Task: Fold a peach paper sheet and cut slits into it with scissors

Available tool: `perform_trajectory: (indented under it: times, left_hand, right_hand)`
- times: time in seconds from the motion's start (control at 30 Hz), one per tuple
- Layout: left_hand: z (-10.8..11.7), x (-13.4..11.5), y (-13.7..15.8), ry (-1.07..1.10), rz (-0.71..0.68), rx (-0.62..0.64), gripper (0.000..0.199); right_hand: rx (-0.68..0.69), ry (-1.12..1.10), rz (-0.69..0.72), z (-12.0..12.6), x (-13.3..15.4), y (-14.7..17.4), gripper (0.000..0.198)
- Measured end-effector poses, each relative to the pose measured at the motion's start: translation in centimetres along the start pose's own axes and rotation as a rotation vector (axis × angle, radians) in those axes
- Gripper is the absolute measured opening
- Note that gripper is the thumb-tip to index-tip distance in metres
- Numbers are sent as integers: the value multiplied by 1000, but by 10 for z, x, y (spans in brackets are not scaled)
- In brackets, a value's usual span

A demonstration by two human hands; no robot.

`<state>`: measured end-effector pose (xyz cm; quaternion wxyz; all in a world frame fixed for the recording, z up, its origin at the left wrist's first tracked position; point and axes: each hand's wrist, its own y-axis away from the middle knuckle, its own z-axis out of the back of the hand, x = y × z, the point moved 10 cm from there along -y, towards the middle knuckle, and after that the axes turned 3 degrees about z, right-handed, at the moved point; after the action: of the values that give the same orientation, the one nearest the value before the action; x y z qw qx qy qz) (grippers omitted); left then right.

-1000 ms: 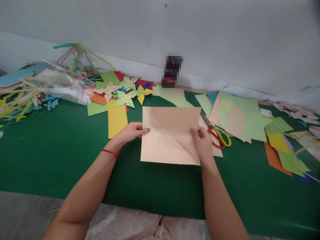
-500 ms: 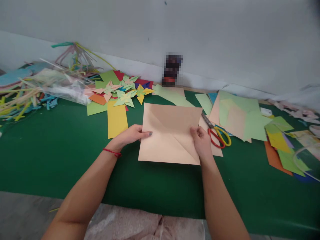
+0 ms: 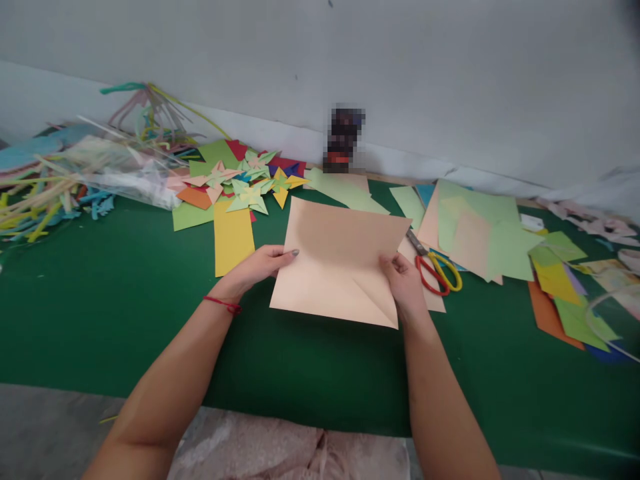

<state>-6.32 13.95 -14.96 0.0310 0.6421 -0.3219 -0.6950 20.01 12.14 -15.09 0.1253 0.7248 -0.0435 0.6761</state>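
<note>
A peach sheet of paper [image 3: 335, 267], with a diagonal crease at its lower right, is held up above the green table [image 3: 310, 380]. My left hand [image 3: 265, 263] pinches its left edge, thumb on top and fingers behind. On the opposite edge my right hand [image 3: 404, 279] grips the sheet with curled fingers. Just right of that hand lie scissors [image 3: 437, 270] with one red and one yellow handle loop, partly on another peach paper. A yellow paper strip [image 3: 233, 239] rests near my left hand.
Folded paper stars [image 3: 250, 193] lie on coloured sheets behind the left hand. Pipe cleaners [image 3: 55, 193] and clear plastic heap at far left. Green and peach sheets [image 3: 505, 233] and coloured paper pieces [image 3: 565, 293] spread on the right. A pixelated dark object [image 3: 344, 140] stands by the wall.
The sheet has tilted, its left side shifting slightly up and its top right corner moving right. My left hand has risen a little with it; the right hand stays nearly in place.
</note>
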Motion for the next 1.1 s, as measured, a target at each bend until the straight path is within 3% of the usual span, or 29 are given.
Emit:
perform_trajectory:
  times: [0.23,0.37,0.5,0.63,0.77,0.9,1.0,1.1]
  left_hand:
    - [-1,2,1,51,7,23,32]
    - [-2,2,3,91,16,55,26]
    - [1,4,4,182,37,27,26]
    - [-2,5,4,294,53,35,26]
    - [8,5,2,305,67,-44,24]
    - [2,-4,-2,328,-16,53,9]
    - [-5,-5,-7,389,-38,125,5]
    - [0,2,-11,434,-2,75,11]
  right_hand:
    - [-12,-1,33,1,10,1,24]
    - [63,-29,-27,-4,13,4,25]
    - [167,-105,-107,-11,9,8,32]
    - [231,-160,-99,-14,5,8,35]
    - [212,-124,-135,-11,-4,8,25]
    - [234,-61,-53,-13,7,9,4]
    - [233,-7,26,-13,17,10,17]
    - [215,53,108,-13,23,11,23]
